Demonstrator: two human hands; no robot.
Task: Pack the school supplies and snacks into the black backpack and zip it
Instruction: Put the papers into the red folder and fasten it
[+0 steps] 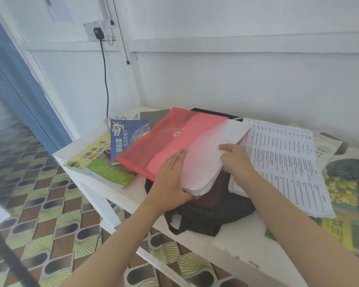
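A black backpack [207,214] lies on the white table [226,243], mostly covered by a red plastic folder [164,137] with a button clasp. A stack of white paper [203,160] sticks out of the folder's open end. My left hand [170,179] grips the near edge of the folder and the paper stack, thumb underneath. On top of the stack rests my right hand [236,160], its fingers curled over the paper's right edge. A dark red book [211,195] shows under the stack, over the backpack.
A blue book with an astronaut [122,137] and green booklets [104,162] lie at the table's left. Printed sheets [286,162] and colourful magazines [344,187] cover the right. A charger cable [106,79] hangs down the wall behind. Patterned floor lies below the table's left edge.
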